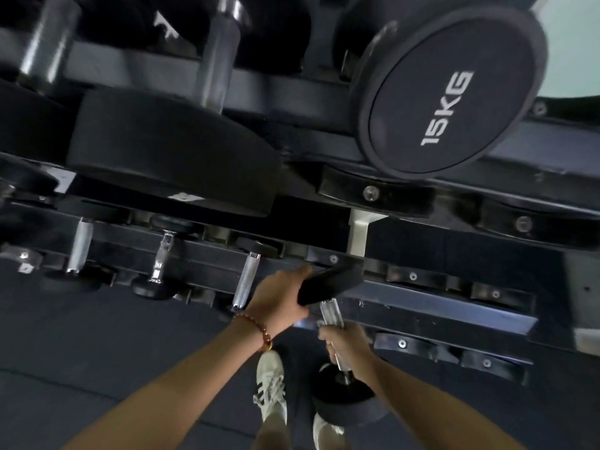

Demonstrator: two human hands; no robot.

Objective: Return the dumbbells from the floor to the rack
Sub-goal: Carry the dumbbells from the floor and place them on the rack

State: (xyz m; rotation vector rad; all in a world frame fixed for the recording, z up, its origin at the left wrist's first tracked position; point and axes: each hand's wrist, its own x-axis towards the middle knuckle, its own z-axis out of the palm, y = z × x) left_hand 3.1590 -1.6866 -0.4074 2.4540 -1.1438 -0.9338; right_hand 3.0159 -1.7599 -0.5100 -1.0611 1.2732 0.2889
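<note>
Low at the rack's bottom tier, both hands on one dumbbell; right hand w/ grip clamped round the chrome handle; left hand w/ beaded bracelet cupping the far head, fingers closed on its edge; far head at the rail, near head over the white shoes, off the floor; 15KG dumbbell racked above.

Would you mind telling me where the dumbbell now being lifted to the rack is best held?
Probably as now: the right hand wraps the bare chrome handle from the near side, and the left hand steadies the far head of the dumbbell, which points into the rack.
</note>
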